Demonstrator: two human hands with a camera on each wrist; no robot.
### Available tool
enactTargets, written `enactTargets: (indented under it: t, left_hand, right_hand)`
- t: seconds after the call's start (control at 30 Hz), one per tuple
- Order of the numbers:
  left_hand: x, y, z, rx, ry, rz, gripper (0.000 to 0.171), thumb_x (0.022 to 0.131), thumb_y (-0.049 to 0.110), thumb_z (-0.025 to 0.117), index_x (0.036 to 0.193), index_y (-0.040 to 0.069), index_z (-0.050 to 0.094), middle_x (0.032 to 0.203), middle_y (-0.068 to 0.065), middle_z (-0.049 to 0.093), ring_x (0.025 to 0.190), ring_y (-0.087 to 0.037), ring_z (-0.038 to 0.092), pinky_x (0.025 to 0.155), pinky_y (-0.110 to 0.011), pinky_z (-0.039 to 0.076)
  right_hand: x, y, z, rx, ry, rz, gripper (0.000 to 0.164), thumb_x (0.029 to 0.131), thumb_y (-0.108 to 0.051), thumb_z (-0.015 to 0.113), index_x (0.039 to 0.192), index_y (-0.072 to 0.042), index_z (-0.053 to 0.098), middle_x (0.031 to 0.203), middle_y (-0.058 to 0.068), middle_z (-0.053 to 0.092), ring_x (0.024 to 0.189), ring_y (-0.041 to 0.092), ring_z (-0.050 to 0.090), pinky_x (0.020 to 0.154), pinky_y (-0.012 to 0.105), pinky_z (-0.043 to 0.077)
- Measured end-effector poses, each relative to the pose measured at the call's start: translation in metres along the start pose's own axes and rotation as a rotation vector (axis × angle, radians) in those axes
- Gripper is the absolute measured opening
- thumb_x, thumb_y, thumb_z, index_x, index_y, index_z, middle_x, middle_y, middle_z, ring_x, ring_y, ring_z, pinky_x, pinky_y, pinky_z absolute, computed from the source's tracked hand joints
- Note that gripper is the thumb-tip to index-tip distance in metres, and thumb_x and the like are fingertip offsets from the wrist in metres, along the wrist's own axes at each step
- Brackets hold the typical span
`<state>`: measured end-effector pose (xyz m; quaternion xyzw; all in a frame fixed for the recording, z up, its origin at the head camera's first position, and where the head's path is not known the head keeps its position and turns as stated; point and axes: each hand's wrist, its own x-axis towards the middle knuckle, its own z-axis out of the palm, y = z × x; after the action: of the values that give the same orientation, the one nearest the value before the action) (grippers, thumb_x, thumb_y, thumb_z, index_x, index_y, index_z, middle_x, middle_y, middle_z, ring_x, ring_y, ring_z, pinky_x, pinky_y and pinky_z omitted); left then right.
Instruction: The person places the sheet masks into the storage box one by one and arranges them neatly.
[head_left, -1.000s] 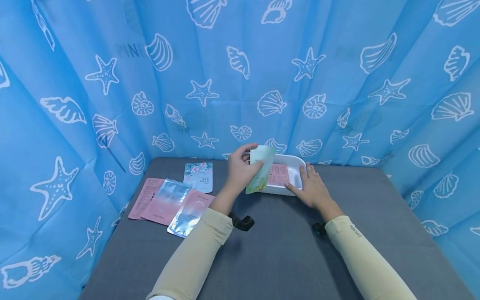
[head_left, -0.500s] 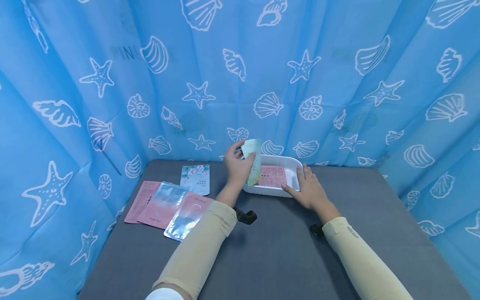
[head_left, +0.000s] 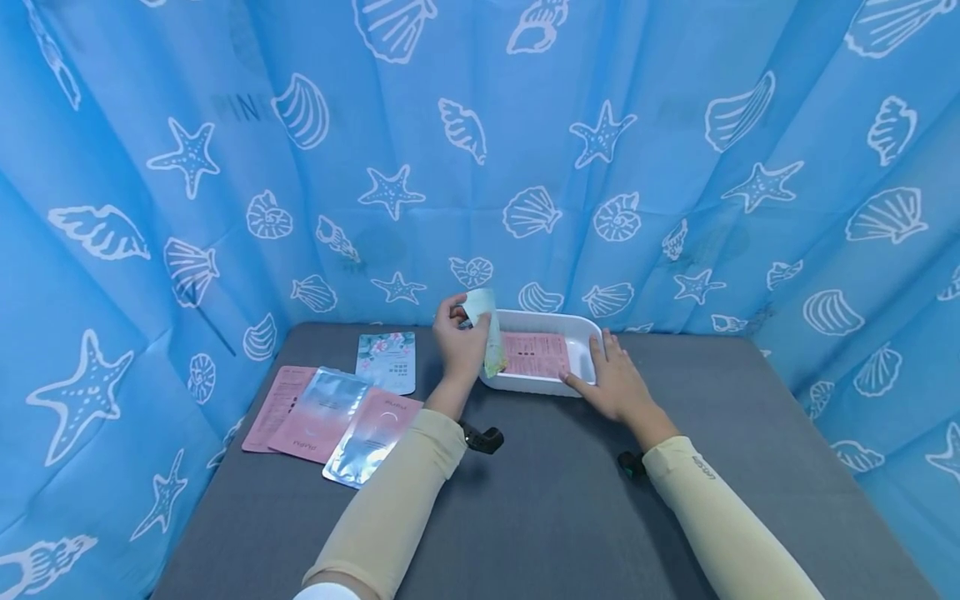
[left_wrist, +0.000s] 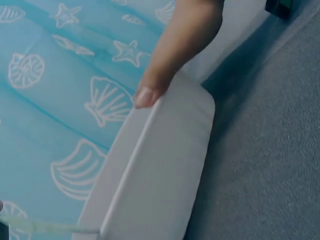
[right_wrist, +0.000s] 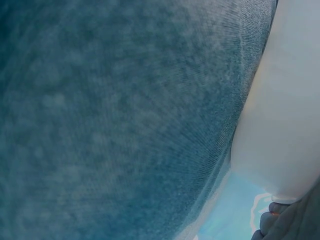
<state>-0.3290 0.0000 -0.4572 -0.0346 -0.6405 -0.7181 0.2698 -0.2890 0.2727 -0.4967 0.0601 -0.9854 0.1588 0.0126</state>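
Observation:
My left hand [head_left: 461, 342] pinches a pale green face mask sachet [head_left: 493, 340] between thumb and fingers at the left end of a white plastic tray [head_left: 583, 335]. The sachet stands upright and bends slightly, overlapping the tray's left end in the head view. Inside the tray lies a pink sachet [head_left: 536, 354] with printed text. My right hand [head_left: 621, 379] rests at the tray's right end with fingers extended, its thumb on the near rim. That thumb [left_wrist: 150, 92] touches the tray's rim in the left wrist view as well.
To the left on the grey table [head_left: 555, 500] lie a floral light blue sachet [head_left: 386, 362], a pink sachet [head_left: 276, 408] and two pink-and-silver foil sachets, one partly under the other [head_left: 378, 433]. A blue shell-print curtain [head_left: 465, 208] hangs behind the table.
My left hand has moved left with the green sachet, from over the tray's middle to its left end, uncovering more of the pink sachet inside. The right hand stays on the tray.

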Motion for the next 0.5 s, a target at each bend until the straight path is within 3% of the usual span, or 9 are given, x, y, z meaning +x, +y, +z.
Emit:
enactTargets:
  t: [0.3, 0.37, 0.5]
  left_hand:
    - [-0.004, -0.011, -0.019, -0.036, 0.018, -0.034, 0.046, 0.090, -0.001, 0.079, 0.131, -0.003, 0.058, 0.105, -0.028, 0.057, 0.097, -0.039, 0.066, 0.088, -0.046, 0.059]
    - [-0.006, -0.011, -0.023, -0.019, 0.014, -0.035, 0.047, 0.091, 0.000, 0.080, 0.132, -0.002, 0.058, 0.104, -0.028, 0.059, 0.095, -0.036, 0.066, 0.086, -0.042, 0.059]
    - [-0.013, -0.013, -0.029, 0.046, 0.007, -0.042, 0.046, 0.093, 0.006, 0.080, 0.135, -0.001, 0.063, 0.099, -0.022, 0.066, 0.084, -0.018, 0.065, 0.076, -0.024, 0.056]
  right_hand:
    - [-0.002, -0.002, -0.001, 0.003, -0.012, 0.010, 0.105, 0.102, -0.069, 0.049, 0.169, 0.000, 0.006, 0.177, 0.027, -0.002, 0.164, 0.048, 0.002, 0.131, 0.064, 0.009]
    - [-0.001, -0.002, -0.002, 0.004, -0.014, 0.014, 0.106, 0.102, -0.070, 0.049, 0.169, 0.000, 0.006, 0.177, 0.027, -0.003, 0.164, 0.048, 0.001, 0.131, 0.064, 0.009]
    - [0.000, -0.002, -0.002, 0.000, -0.014, 0.013, 0.107, 0.101, -0.070, 0.049, 0.169, 0.001, 0.006, 0.177, 0.027, -0.003, 0.164, 0.049, 0.002, 0.131, 0.064, 0.009]
